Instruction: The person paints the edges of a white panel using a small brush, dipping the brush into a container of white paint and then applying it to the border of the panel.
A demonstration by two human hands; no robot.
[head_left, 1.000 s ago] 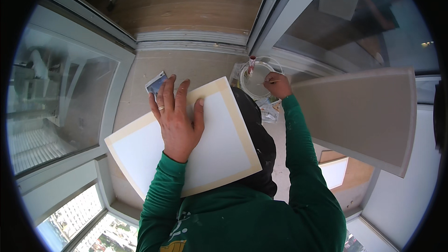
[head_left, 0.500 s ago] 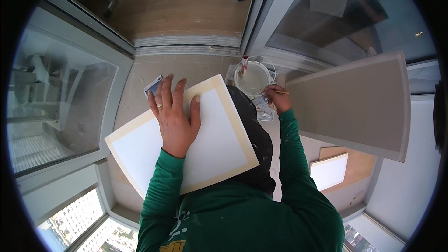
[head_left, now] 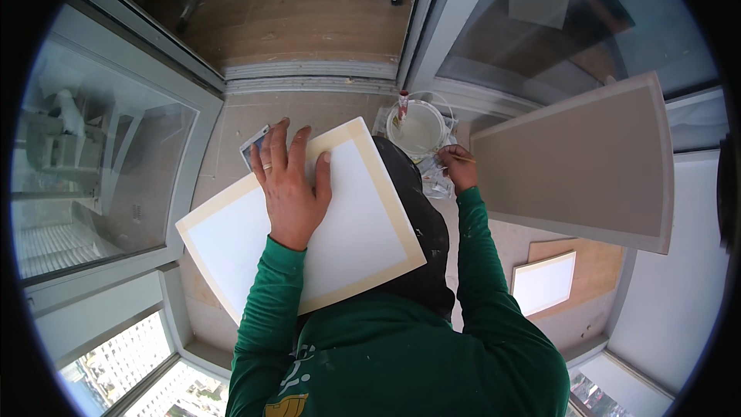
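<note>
A white board (head_left: 355, 216) with a cream masked border rests tilted across my lap. My left hand (head_left: 293, 197) lies flat on its left part, fingers spread past the far edge and a ring on one finger. Just beyond these fingertips is a flat rectangular thing with a pale rim and bluish face (head_left: 252, 141), partly covered. Off to the right, my right hand (head_left: 460, 167) pinches a thin paintbrush (head_left: 464, 158) by its wooden handle, beside the near right rim of a white bucket (head_left: 444, 133). The brush's tip cannot be made out.
A red-and-white handled tool (head_left: 403, 104) stands in the bucket, with crumpled plastic (head_left: 438, 185) near it. A large greyish-beige panel (head_left: 579, 162) leans on the right. Behind it, another white bordered board (head_left: 544, 282) lies on a brown sheet (head_left: 598, 270). Glass doors (head_left: 108, 162) flank the threshold ahead.
Both hands keep nearly the same places. The brush handle has tipped slightly in my right hand, and the whole view has shifted a little.
</note>
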